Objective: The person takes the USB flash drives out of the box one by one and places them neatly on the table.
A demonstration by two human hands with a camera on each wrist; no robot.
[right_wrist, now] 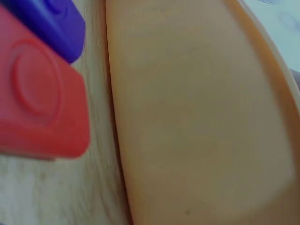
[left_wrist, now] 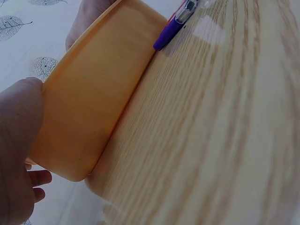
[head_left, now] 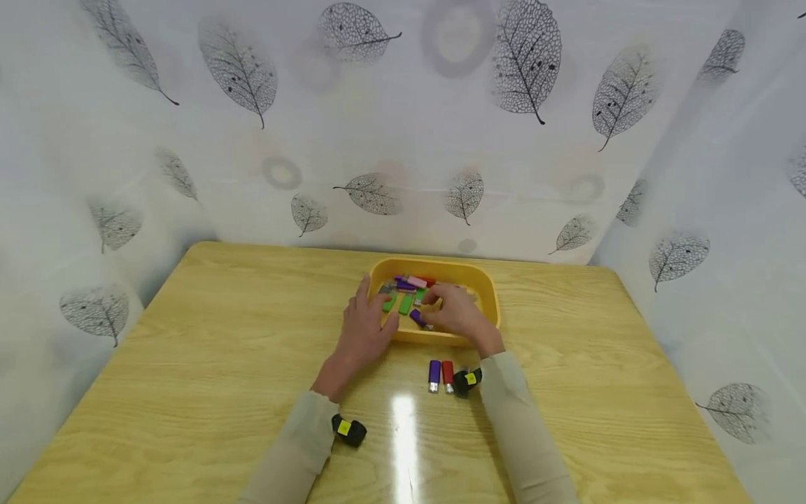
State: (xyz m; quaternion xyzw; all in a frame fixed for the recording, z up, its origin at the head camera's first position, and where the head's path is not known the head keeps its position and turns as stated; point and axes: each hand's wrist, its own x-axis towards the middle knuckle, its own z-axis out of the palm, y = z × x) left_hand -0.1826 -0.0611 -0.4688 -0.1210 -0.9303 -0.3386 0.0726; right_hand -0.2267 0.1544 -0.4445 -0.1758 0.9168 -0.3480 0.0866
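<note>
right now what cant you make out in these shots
- Right hand grip: head view, fingers curl over a purple stick in the yellow tray; whether it is pinched is too small to tell.
- Tray contents: both wrist views, hidden by the tray's outer wall.
- Red stick: right wrist view, blurred, cut off by the left edge.

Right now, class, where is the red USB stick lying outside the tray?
In the head view, the red USB stick lies on the table, beside the purple stick, near the yellow tray.
</note>
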